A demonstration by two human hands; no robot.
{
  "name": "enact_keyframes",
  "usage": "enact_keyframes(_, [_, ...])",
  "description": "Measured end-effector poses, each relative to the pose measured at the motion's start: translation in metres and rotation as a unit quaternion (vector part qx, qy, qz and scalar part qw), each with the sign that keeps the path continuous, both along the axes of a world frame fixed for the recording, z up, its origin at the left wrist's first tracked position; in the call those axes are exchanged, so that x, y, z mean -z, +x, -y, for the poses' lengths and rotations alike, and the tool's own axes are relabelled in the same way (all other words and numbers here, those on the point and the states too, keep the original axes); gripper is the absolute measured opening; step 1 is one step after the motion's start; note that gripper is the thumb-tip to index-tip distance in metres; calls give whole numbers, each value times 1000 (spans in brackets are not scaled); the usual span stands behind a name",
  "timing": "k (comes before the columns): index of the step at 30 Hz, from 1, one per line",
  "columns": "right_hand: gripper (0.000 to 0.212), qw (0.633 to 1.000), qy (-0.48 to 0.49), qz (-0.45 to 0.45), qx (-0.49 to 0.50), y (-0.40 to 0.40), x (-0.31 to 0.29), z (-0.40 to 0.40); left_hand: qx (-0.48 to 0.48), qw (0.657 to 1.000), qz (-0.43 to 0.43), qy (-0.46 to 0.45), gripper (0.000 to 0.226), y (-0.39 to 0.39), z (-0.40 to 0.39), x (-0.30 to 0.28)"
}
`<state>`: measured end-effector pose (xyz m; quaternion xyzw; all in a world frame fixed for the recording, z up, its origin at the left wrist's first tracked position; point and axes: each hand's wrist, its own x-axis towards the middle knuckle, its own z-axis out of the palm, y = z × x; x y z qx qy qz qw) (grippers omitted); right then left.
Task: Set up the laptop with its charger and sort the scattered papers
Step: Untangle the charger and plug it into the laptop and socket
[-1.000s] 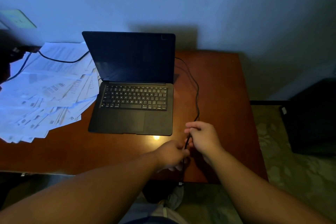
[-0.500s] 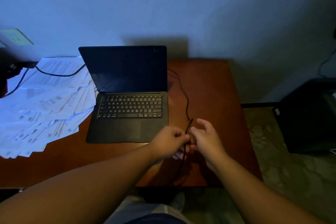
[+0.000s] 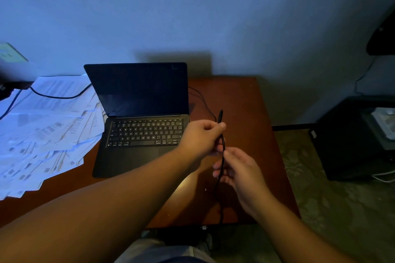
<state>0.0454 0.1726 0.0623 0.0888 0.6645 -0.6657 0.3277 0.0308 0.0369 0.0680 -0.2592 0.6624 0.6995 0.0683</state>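
The fingers of the left hand [image 3: 202, 137] were curled tightly, and the black cable [image 3: 223, 149] was pinched between the thumb and the forefinger, close to its free end. The plug end [image 3: 220, 115] stood up above this grip. Just below, the fingers of the right hand [image 3: 237, 166] were only loosely bent, and the same cable was held lightly between the thumb and the fingertips. From there the cable was seen to hang down past the front edge of the table [image 3: 252, 113]. Both hands were raised over the right part of the table, just to the right of the laptop [image 3: 141, 121]. The laptop was opened, with a dark screen, and it was placed in the middle of the table. The papers [image 3: 47, 130] were spread in an untidy fan to the left of the laptop, well apart from both hands, and a second black wire [image 3: 53, 96] was laid across them.
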Motion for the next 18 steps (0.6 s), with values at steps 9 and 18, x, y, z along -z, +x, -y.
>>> enact_keyframes(9, [19,998,29,-62,13,-5,-24,0,-39,999,15,27,31,8,-9,-13])
enact_keyframes(18, [18,993,15,-76,92,-41,-39,2,56,997,38,30,24,57,-15,-9])
